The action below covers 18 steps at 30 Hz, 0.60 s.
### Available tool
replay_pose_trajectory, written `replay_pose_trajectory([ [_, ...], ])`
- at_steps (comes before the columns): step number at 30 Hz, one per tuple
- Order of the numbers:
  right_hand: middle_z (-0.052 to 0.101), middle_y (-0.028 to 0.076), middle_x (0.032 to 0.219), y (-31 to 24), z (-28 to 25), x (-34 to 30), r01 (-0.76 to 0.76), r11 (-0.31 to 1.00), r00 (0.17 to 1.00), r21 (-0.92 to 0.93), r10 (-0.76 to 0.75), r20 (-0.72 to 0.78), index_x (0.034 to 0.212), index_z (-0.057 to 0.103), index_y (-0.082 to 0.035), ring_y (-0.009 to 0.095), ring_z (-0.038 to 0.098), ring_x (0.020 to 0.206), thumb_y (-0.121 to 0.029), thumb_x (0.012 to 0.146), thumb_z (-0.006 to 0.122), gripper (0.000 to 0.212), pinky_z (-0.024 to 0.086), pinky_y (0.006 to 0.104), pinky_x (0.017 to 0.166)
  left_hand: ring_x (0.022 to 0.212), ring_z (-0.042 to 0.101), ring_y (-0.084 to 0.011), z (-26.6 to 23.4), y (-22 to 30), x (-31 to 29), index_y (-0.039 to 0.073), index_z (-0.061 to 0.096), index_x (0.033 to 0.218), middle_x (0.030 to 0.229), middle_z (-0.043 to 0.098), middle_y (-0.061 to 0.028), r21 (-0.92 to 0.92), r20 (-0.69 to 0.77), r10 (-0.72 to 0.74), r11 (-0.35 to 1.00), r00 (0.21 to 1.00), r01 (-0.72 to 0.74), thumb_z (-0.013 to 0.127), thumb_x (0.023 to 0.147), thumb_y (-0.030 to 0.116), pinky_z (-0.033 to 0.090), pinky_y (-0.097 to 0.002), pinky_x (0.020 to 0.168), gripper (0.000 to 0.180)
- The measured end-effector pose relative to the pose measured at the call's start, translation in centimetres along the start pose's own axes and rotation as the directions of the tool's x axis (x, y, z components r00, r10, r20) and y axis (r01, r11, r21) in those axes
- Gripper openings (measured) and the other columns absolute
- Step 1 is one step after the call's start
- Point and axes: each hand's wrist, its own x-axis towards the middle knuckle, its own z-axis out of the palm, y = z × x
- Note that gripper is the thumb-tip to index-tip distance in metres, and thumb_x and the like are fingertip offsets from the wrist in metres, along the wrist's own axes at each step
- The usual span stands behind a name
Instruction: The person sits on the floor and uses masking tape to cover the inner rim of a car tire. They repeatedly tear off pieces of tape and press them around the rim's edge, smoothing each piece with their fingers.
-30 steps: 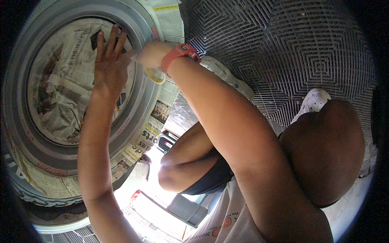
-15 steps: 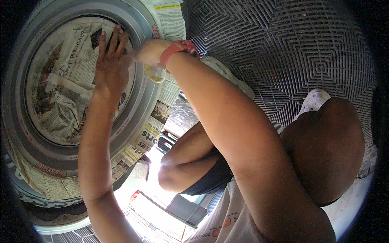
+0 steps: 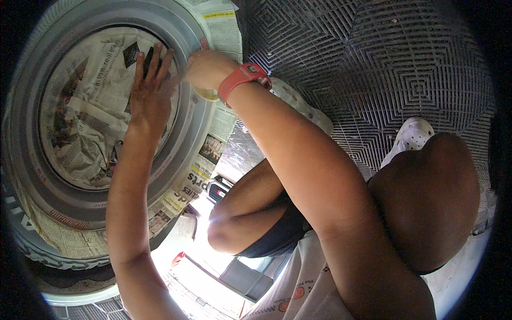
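A grey tire sidewall (image 3: 184, 125) with red lettering curves across the left side, its middle covered with newspaper (image 3: 98, 69). My left hand (image 3: 151, 96) lies on the right part of that newspaper, fingers stretched and spread. Over the sidewall's right edge, my right hand (image 3: 209, 69) is curled, with a red watch (image 3: 245, 80) on its wrist. A roll of tape (image 3: 207, 94), pale yellow, shows under that hand, which seems to grip it. The right fingertips are blurred, close to my left fingers.
More newspaper (image 3: 210, 146) skirts the tire's outer edge, over the tread (image 3: 53, 260). Dark ribbed floor matting (image 3: 373, 69) spreads to the right. My bent knees and white perforated shoes (image 3: 413, 136) are close by. Bright light comes from below the tire.
My right hand has shifted slightly right and covers more of the tape roll. My left hand has slid a little down and right, still spread on the newspaper.
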Motion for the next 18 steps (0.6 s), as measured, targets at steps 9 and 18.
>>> replay_pose_trajectory([
  [9, 0.07, 0.015, 0.139, 0.7, 1.1, -0.2, 0.08, 0.992, 0.954, -0.093, -0.049, 0.296, 0.139, 0.07, -0.008, 0.034, 0.072, 0.121, 0.002, 0.095, 0.058, 0.046, 0.059, 0.043, 0.103, 0.167, 0.01, -0.0305, 0.2, 0.1, 0.0, 0.038, 0.072, 0.139, 0.177, 0.03, -0.003, 0.023, 0.005, -0.007, 1.0, 1.0, 0.007, 0.071, 0.099, 0.033, 0.003, -0.06, 0.134, 0.04],
  [18, 0.067, 0.014, 0.145, 0.8, 1.6, 0.3, 0.238, 0.954, 0.92, -0.183, -0.16, 0.359, 0.148, 0.064, -0.01, 0.033, 0.07, 0.125, 0.003, 0.096, 0.056, 0.054, 0.06, 0.0416, 0.102, 0.167, 0.013, -0.0309, 0.0, -0.2, 0.0, 0.033, 0.075, 0.133, 0.176, 0.032, -0.0036, -0.034, -0.029, 0.0, 0.999, 1.0, -0.001, 0.074, 0.096, 0.03, 0.004, -0.0609, 0.134, 0.038],
])
